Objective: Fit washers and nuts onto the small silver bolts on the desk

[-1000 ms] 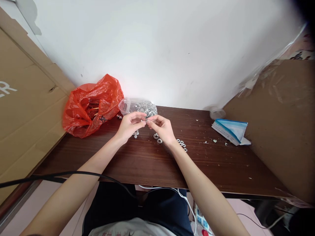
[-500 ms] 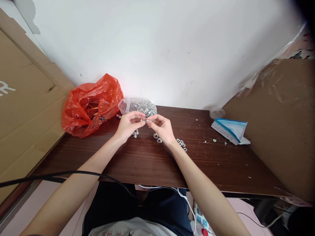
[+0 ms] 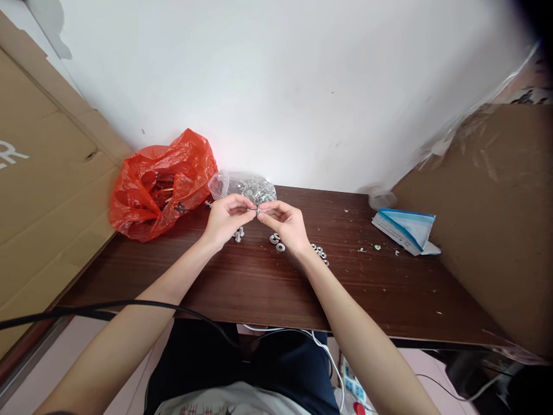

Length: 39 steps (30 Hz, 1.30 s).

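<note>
Out over the table, my left hand [image 3: 228, 218] and my right hand [image 3: 287, 223] meet fingertip to fingertip. The left thumb and fingers pinch a small metal bolt, mostly hidden by them. At its end, my right fingertips close on a small silvery ring-like piece [image 3: 258, 211]; whether it is a nut or a washer I cannot tell. Below the left hand stand several bolts [image 3: 238, 236]. Flat washers [image 3: 280, 248] lie under the right hand, and several nuts [image 3: 319, 252] are grouped beside the right wrist, partly covered by it.
Behind my hands a clear plastic bag [image 3: 254, 187] holds metal hardware. A red plastic bag [image 3: 190, 164] stands at the left by a cardboard panel [image 3: 56, 155]. To the right lie a blue-white packet [image 3: 404, 229] and a clear cup [image 3: 382, 200]. A black cable [image 3: 129, 302] crosses my left forearm.
My fingertips have shifted slightly around the joined pieces, and the bolt shows less between them. My right wrist has moved a little, covering more of the nuts.
</note>
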{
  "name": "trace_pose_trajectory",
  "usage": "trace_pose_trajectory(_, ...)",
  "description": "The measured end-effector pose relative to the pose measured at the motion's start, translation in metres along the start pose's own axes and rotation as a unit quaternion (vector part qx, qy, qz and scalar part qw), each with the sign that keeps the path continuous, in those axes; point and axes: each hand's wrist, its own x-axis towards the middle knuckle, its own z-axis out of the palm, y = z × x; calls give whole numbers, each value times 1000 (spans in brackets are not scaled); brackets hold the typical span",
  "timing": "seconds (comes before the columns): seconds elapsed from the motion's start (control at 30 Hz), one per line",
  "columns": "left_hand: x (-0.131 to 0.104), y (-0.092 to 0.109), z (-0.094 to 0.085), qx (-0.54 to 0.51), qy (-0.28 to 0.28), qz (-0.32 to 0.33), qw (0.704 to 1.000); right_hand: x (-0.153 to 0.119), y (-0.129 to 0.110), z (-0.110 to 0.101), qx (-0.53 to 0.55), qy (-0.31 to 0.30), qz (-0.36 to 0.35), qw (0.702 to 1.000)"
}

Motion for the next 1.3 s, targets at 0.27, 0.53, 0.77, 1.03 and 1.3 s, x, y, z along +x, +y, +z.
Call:
trace_pose_trajectory(0.27,-2,0,3,-7,-15,0,1000,-6,-5,0,-259,-9,-111,960)
trace_pose_trajectory(0.53,-4,2,6,-4,-42,-4,999,-8,-5,0,-288,-30,-117,950)
trace_pose_trajectory(0.77,-3,2,3,-13,-23,3,1000,-11,-11,-4,-312,-67,-100,942)
trace_pose_trajectory(1.03,-1,1,2,-18,-24,3,1000,-12,-12,-4,-368,-93,-98,920)
trace_pose_trajectory(1.3,-2,1,3,-29,-34,-6,999,-10,-6,-4,-355,-86,-118,923)
